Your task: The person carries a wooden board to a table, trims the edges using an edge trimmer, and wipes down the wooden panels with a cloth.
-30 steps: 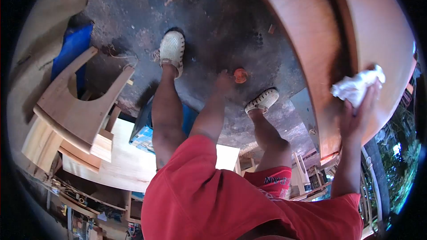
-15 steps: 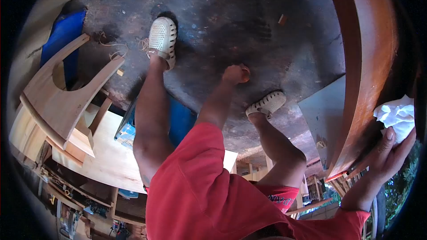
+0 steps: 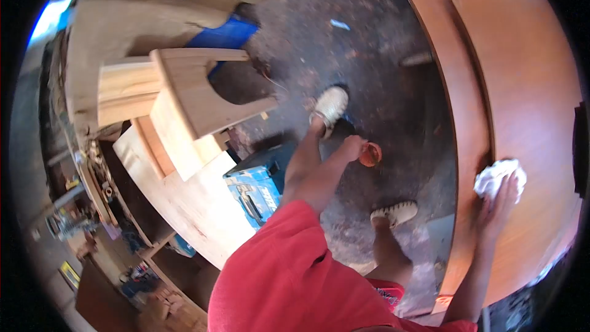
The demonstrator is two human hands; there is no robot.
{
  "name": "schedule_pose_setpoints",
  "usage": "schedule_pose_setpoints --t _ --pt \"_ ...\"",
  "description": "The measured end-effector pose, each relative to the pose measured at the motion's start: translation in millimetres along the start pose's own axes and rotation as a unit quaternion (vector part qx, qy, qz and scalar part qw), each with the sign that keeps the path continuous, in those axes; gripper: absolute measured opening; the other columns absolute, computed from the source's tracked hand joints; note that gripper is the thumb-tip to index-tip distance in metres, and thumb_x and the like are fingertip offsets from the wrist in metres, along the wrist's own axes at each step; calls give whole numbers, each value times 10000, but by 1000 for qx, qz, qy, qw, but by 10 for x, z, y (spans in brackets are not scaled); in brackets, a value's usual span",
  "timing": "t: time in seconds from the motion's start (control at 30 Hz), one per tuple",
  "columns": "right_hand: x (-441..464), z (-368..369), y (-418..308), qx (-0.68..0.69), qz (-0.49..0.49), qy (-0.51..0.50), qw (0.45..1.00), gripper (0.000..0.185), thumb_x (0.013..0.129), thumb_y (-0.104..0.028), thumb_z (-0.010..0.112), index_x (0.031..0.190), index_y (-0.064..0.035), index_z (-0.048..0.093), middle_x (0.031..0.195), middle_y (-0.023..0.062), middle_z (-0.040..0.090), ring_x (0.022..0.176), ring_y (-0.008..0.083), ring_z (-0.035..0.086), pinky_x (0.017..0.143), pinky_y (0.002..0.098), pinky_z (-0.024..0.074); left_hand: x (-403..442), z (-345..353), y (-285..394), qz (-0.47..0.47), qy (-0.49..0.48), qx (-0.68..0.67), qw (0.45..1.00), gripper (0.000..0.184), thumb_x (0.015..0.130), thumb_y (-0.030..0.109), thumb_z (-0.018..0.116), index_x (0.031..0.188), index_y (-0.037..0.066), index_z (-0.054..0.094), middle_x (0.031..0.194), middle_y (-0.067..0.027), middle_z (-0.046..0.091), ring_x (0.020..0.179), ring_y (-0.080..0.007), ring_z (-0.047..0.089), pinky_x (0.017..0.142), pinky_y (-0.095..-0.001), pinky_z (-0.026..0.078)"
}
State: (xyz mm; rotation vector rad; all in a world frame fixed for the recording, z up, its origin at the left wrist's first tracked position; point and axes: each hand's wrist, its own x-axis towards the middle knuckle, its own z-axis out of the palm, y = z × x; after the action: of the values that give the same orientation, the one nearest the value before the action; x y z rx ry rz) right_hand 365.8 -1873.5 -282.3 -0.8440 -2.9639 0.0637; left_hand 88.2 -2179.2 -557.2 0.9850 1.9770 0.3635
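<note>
While left fingers (image 3: 356, 142) hold a cup (image 3: 371, 155), contents blurred, blue case (image 3: 260, 188) nearby.

I cannot spell out any whole word with certainty. On the blue box (image 3: 255, 190) beside my leg, large pale letters (image 3: 271, 193) run along one face, slanted to me and too blurred to read surely. On the leg of my red shorts (image 3: 396, 291) I see a short line of pale, dark-edged lettering (image 3: 387, 296), partly crumpled with the cloth and smeared, so its characters escape me. At the lower left, a small yellow-edged piece (image 3: 69, 275) shows darker marks; whether they are print, I cannot tell.
</note>
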Motion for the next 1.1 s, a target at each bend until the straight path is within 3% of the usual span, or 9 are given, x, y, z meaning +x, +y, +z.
schedule_pose_setpoints --t 0.17,0.33,0.53,0.6,0.63,0.87,0.9,0.97,1.1 --pt "127 -193 -200 29 0 5 1000 526 991 -247 395 1438 9 290 1487 244 265 1386 408 235 1130 527 183 -937 -1938 -529 -66 136 -355 922 262 841 24 588 1094 27 657 815 -123 647 702 -116 616 596 -311 527" --pt "298 -319 -527 83 26 5 996 533 994 -259 386 1452 -14 271 1499 233 244 1391 407 221 1140 506 170 -2397 -3875 -890 -200 255 -282 903 287 906 40 547 1178 -25 610 909 -33 652 751 -100 593 651 -255 520" --pt "296 1 -518 12 200 -47 979 544 979 -218 406 1470 -57 237 1510 200 228 1399 368 221 1154 456 172 -3492 -4565 -1828 -283 409 -504 706 414 913 50 562 1285 -104 466 965 -95 630 795 -148 642 713 -245 562" --pt "397 141 -422 227 407 -36 884 601 979 -281 392 1479 -35 165 1526 202 179 1417 363 164 1167 442 122 -3576 -4650 -2017 -311 446 -520 659 427 896 46 589 1278 -104 472 966 -97 631 791 -144 641 707 -237 560" --pt "165 408 -166 -72 270 -77 957 614 965 -235 435 1482 -51 159 1521 195 192 1412 350 182 1165 436 144 -3553 -4715 -2035 -304 448 -520 661 427 896 46 589 1278 -104 472 966 -97 631 791 -144 641 707 -237 560" --pt "360 298 -256 113 380 -133 908 601 972 -168 448 1485 -70 151 1493 169 241 1360 310 287 1122 434 225 -2820 -5920 -1704 -168 364 -542 739 284 883 76 632 1139 -45 608 906 -48 651 774 -102 624 672 -221 524" --pt "428 273 -114 482 493 -112 716 682 925 -164 507 1486 -50 135 1495 184 234 1385 316 241 1132 436 210 -2625 -6278 -1499 -143 350 -523 764 262 891 86 625 1124 -32 619 910 -44 655 778 -102 626 681 -228 529" --pt "319 265 -247 147 407 -161 887 774 883 -228 553 1480 -9 110 1518 222 174 1420 352 154 1161 445 145 -2181 -6991 -1093 -121 324 -480 806 218 901 101 614 1091 -3 639 921 -41 662 789 -106 631 699 -242 539" --pt "438 70 -432 50 399 -218 889 789 897 -242 519 1487 -9 50 1549 208 77 1444 335 54 1179 424 67 -1178 -8269 -294 -43 290 -389 873 161 899 95 613 1027 6 650 927 -48 663 804 -133 650 723 -266 563"
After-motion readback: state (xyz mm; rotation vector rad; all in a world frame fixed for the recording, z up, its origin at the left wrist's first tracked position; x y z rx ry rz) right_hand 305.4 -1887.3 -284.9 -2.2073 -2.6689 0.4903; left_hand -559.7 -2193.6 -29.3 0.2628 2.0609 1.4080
